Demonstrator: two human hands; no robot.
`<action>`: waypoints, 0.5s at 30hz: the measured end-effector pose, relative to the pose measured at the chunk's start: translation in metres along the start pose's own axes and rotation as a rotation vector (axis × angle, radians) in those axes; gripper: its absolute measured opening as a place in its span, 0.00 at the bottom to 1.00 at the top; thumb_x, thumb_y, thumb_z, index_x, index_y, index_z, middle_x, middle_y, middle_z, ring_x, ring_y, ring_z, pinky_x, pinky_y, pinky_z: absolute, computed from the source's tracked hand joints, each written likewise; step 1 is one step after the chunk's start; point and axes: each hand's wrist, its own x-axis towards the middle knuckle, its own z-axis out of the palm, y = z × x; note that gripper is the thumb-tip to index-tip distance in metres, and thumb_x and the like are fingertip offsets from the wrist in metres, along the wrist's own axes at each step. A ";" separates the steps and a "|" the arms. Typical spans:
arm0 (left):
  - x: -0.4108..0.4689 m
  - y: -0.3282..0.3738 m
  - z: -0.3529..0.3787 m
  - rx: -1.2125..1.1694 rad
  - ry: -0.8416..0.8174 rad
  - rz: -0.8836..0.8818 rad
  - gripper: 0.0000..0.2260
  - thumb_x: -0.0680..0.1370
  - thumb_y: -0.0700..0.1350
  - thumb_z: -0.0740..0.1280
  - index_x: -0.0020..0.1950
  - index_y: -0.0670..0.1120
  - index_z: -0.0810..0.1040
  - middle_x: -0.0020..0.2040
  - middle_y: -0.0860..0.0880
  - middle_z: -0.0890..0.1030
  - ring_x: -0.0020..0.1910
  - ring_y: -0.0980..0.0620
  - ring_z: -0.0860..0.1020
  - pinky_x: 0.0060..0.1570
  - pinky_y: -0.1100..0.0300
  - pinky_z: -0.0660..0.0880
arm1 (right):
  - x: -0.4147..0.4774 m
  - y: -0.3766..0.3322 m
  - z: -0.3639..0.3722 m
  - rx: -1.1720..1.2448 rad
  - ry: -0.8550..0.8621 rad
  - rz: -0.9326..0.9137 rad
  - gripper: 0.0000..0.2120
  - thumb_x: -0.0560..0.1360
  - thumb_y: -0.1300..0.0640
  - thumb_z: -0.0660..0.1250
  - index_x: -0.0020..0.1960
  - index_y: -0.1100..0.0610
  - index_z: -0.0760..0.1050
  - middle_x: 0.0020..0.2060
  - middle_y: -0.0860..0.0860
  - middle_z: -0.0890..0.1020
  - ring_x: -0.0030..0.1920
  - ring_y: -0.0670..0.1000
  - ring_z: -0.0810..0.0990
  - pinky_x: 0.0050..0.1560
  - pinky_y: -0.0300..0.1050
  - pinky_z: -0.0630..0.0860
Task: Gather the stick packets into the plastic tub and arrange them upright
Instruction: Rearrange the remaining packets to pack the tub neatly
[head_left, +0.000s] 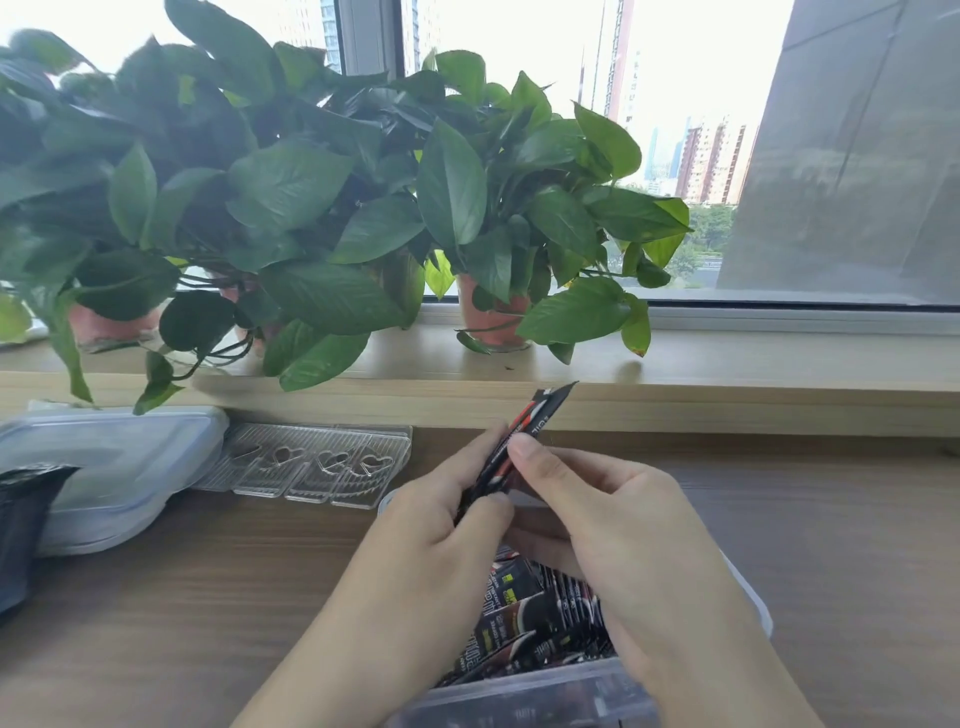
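Observation:
Above the clear plastic tub (524, 699), both my hands hold a small bunch of black-and-red stick packets (540, 415), tilted up to the right. My left hand (441, 525) grips the bunch's lower part. My right hand (597, 499) pinches it near the middle with thumb and forefinger. Inside the tub, several more black stick packets (535, 618) lie leaning and overlapping, partly hidden by my right wrist. The tub's far rim (753, 597) shows to the right of my right arm.
A translucent lid (114, 467) lies at the left on the wooden table (182, 597), with a black bag (21, 519) at the left edge. A clear heart-patterned tray (311, 462) sits beside the lid. Potted plants (311, 208) stand on the window sill behind.

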 end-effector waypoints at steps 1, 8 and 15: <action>-0.004 -0.004 0.003 -0.030 0.007 0.046 0.22 0.82 0.38 0.60 0.57 0.66 0.80 0.20 0.57 0.71 0.22 0.59 0.63 0.22 0.69 0.61 | 0.000 -0.001 0.001 -0.013 0.024 -0.005 0.11 0.68 0.55 0.75 0.48 0.60 0.84 0.39 0.53 0.88 0.38 0.52 0.87 0.40 0.45 0.84; -0.002 -0.006 0.000 -0.066 0.065 0.098 0.14 0.75 0.56 0.61 0.48 0.57 0.86 0.21 0.58 0.71 0.19 0.63 0.63 0.22 0.70 0.61 | 0.007 0.003 -0.009 -0.256 0.123 -0.234 0.25 0.69 0.53 0.77 0.62 0.37 0.77 0.49 0.43 0.86 0.52 0.48 0.85 0.58 0.57 0.79; 0.002 -0.007 0.001 -0.151 0.399 0.090 0.13 0.75 0.56 0.66 0.40 0.54 0.88 0.32 0.53 0.86 0.30 0.57 0.82 0.35 0.61 0.75 | 0.003 0.011 0.006 -0.416 0.048 -0.351 0.15 0.81 0.42 0.57 0.51 0.44 0.82 0.41 0.48 0.86 0.42 0.53 0.86 0.47 0.59 0.82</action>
